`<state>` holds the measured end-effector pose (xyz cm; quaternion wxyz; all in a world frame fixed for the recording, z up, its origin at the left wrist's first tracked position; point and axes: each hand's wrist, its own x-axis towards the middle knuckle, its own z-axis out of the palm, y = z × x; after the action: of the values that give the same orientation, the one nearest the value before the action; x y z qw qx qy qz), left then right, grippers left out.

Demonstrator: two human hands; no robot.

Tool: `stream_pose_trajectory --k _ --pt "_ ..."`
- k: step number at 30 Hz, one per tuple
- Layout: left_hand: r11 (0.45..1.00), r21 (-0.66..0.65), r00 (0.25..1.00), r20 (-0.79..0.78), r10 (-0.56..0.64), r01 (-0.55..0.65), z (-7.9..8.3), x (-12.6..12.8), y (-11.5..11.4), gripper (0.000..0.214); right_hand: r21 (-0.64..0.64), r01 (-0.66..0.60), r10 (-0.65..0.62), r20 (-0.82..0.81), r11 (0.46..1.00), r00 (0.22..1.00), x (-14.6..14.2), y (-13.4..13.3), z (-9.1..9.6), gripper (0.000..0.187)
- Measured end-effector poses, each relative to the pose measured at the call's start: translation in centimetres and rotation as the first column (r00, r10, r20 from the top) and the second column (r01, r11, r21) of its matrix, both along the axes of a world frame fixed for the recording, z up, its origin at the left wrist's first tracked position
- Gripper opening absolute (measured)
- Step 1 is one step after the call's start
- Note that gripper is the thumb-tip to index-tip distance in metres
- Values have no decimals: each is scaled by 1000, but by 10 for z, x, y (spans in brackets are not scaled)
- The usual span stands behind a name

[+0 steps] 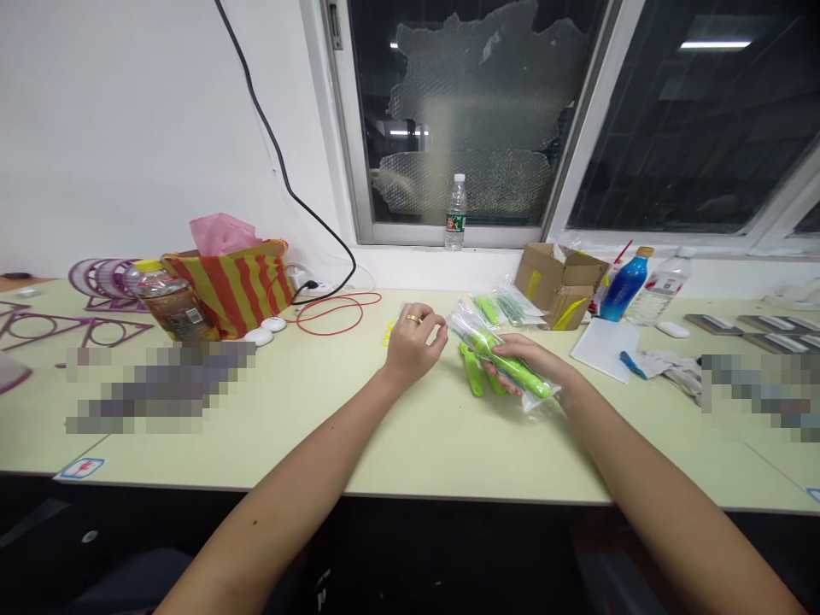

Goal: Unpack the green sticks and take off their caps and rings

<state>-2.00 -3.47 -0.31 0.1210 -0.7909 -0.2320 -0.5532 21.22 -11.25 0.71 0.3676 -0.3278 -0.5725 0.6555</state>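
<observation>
My right hand (522, 352) is wrapped round a clear plastic bag (536, 401) with a long bright green piece (516, 369) inside. The bag is tilted, its upper end towards my left hand (415, 346). The thumb and forefinger of that hand are pinched together beside the bag's upper end; whether they hold anything is too small to see. Under the bag, bare bright green pieces (472, 372) lie on the table, partly hidden. Small yellow loops (388, 331) lie just behind my left hand. Farther back are more clear bags (511, 306) with green contents.
An open cardboard box (557, 282), a blue bottle (626, 284) and a white sheet (602, 348) stand or lie at right. A glove (672, 369) is beyond them. At left are a striped bag (247, 286), a brown drink bottle (179, 307) and a red cable (330, 329).
</observation>
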Motion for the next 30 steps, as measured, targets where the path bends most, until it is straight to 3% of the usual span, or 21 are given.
stream_pose_trajectory --k 5,10,13,15,21,30 --pt "972 -208 978 201 -63 105 4 0 -2 2 -31 -18 18 10 999 1000 4 1 -1 22" --pt "873 -434 899 438 -13 224 6 0 2 5 -39 -61 61 -8 997 998 8 -1 1 21" --pt "809 -501 864 503 -16 307 5 1 4 6 -38 -76 76 -15 996 997 9 -1 0 20" --pt "804 -491 858 511 -44 334 5 2 4 12 -49 -83 82 -9 995 997 10 -1 -1 20" --pt "936 -280 948 291 -129 214 3 -1 4 15 -72 -95 93 -20 993 995 16 0 -2 21" --pt "944 -247 972 -27 -232 219 7 -7 10 21 -143 -156 164 47 977 985 32 -2 2 27"
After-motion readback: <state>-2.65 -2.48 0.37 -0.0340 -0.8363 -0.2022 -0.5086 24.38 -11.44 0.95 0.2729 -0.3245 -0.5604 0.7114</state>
